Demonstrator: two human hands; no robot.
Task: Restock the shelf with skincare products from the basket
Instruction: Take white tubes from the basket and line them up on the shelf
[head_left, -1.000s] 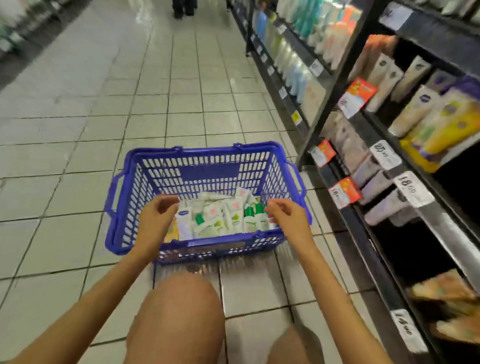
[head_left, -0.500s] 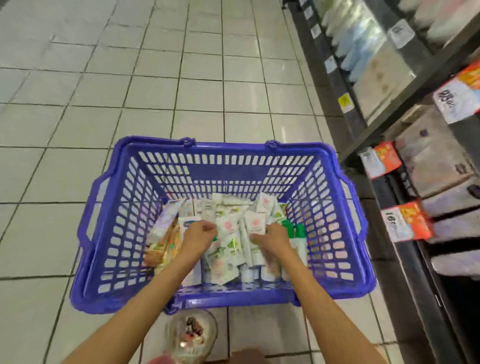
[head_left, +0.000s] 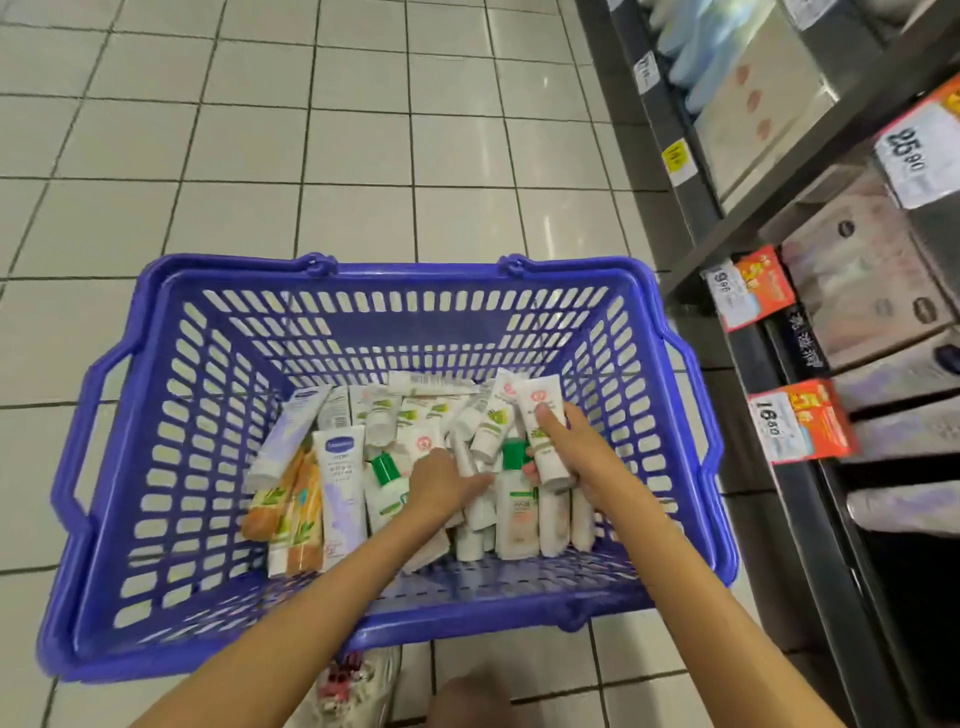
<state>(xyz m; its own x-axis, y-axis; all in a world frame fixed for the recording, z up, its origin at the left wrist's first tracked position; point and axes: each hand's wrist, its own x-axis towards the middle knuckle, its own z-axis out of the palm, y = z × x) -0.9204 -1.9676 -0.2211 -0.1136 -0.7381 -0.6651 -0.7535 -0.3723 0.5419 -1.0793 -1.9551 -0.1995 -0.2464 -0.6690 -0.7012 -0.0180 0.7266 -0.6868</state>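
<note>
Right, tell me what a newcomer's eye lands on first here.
The big blue basket on the tiled floor fills the middle, with a heap of white skincare tubes piled at its bottom. Both hands are inside: the right hand grips a white tube, the left hand digs into the pile. Dark shelves with bright orange price tags run along the right.

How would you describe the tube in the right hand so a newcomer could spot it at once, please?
Look in the blue basket on the tiled floor, toward its right side. The right hand grips a white tube raised above the pile. Unlike its flat-lying neighbours, it stands nearly upright with a red round logo near its top.
</note>
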